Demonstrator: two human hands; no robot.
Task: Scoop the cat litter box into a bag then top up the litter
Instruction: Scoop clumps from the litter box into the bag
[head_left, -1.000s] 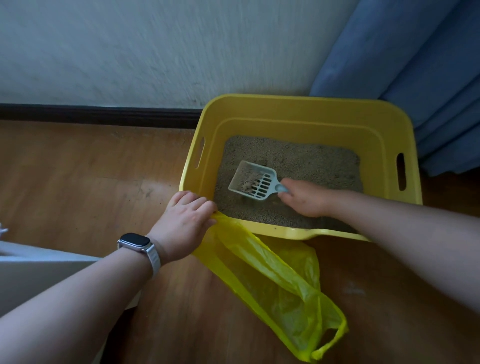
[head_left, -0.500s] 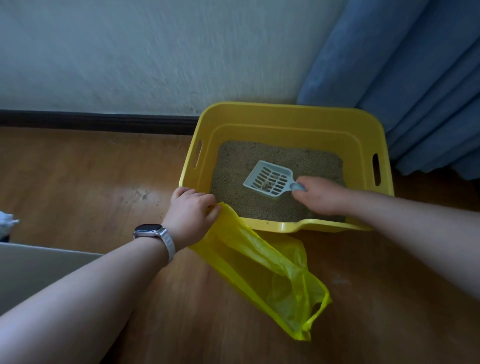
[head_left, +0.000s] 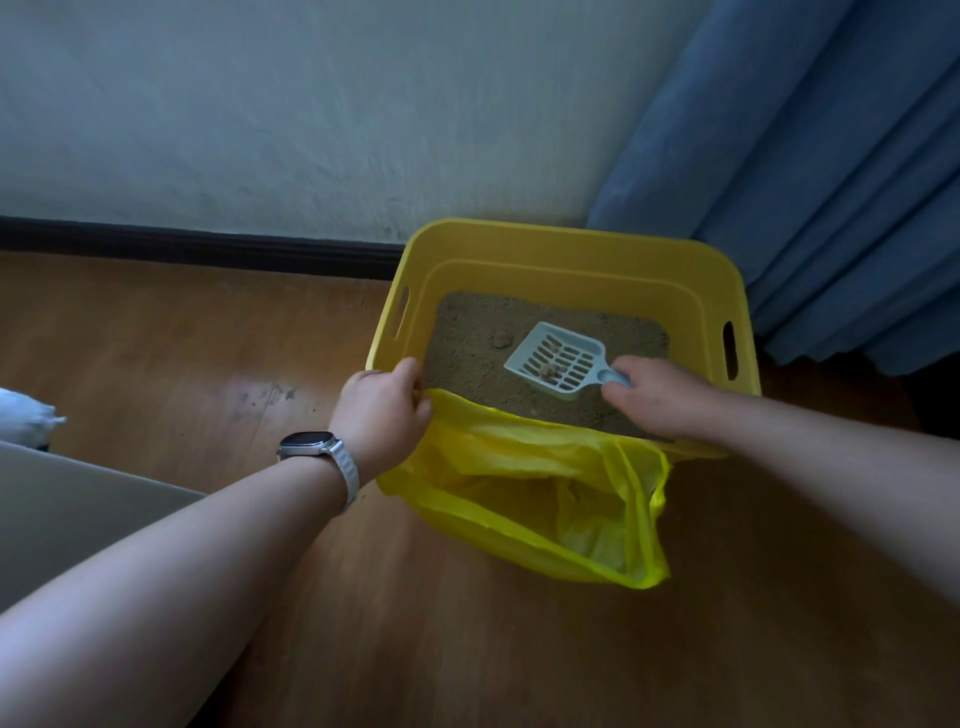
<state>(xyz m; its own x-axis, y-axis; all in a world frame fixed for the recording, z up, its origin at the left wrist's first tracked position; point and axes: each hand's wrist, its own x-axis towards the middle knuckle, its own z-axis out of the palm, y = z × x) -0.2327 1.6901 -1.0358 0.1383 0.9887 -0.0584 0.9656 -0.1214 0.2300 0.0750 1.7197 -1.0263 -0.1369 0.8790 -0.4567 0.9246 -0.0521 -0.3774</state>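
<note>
Scoop (head_left: 558, 358), seemingly light and stiff, is hovering level beyond the right hand (head_left: 660, 397) fingers gripping its handle, while left hand (head_left: 382, 410) fingers are pinching the flimsy bag (head_left: 545, 493) open.

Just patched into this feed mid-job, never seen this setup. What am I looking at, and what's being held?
No machine here: these are a person's two bare hands, filmed by one wide-angle camera on their head, looking forward and down. On the wooden floor, beside a blue curtain, sits a yellow litter box holding litter. The right hand has its grip on the handle of a pale slotted scoop carrying a few clumps over the litter. The left hand, wearing a watch, pinches the edge of a yellow bag that gapes open at the box's near rim.
</note>
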